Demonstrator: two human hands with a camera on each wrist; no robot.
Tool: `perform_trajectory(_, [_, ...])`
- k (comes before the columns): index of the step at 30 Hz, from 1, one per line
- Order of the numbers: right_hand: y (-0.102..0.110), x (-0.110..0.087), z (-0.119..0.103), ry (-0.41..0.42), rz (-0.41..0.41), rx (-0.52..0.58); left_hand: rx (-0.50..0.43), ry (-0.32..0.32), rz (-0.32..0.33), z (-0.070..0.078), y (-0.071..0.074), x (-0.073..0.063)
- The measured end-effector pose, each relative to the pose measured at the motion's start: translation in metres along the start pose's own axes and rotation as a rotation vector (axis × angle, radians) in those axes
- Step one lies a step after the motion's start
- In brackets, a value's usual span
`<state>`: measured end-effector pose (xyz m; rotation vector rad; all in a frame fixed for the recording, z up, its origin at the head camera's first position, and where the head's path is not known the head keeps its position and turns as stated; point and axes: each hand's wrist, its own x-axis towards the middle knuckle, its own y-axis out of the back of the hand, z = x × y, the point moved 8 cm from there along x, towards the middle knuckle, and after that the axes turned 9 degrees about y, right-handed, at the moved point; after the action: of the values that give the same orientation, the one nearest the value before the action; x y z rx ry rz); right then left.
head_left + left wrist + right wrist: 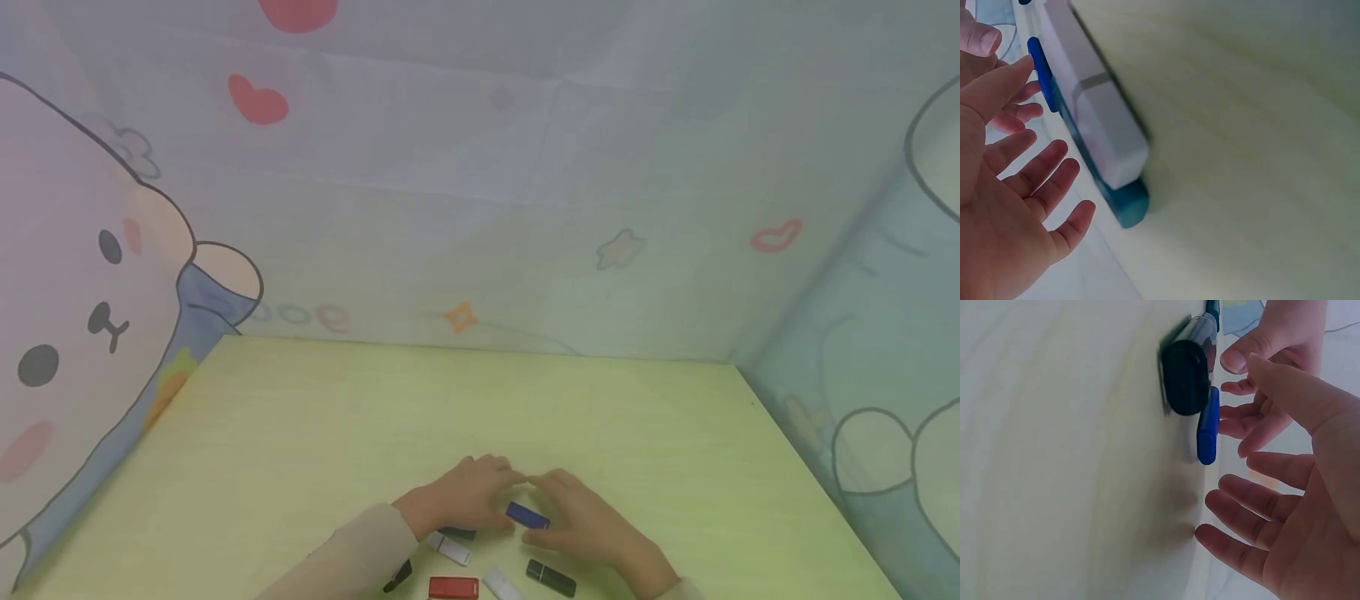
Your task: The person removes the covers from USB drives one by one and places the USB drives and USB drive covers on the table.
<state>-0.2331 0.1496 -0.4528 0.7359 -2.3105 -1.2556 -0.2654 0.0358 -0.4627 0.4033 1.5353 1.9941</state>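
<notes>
A blue USB stick (527, 516) lies on the table between the two hands. On its left is my left hand (480, 493), fingers loosely spread and holding nothing. My right hand (581, 521) curves around its other side, also with nothing in its grasp. In the head view the index fingertips of both hands come together just beyond the blue stick. Near the left hand lie a white USB stick (1097, 112) and a teal USB stick (1129, 206), the teal one partly hidden under the wrist in the head view. A black USB stick (1186, 378) with a silver band lies nearest the right hand.
Closer to the table's front are a red USB stick (453, 587), a second white stick (501, 583) and a small black piece (398, 577). The pale yellow table (480, 400) reaches back to a printed cloth (480, 167) with hearts and cartoon figures.
</notes>
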Motion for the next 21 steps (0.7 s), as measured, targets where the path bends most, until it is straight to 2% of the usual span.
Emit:
perform_trajectory(5, [-0.0006,0.0014,-0.0002,0.008,-0.006,-0.022,0.009,0.009,-0.015,-0.0007,-0.0046,0.0008])
perform_trajectory(11, [-0.0003,0.0038,-0.0008,0.031,0.01,-0.052,0.023,-0.014,0.003,0.0019,-0.004,0.0024])
perform_trajectory(21, [-0.0048,0.0086,-0.0016,0.041,-0.003,0.016,-0.006,-0.03,0.009,0.003,-0.0054,0.006])
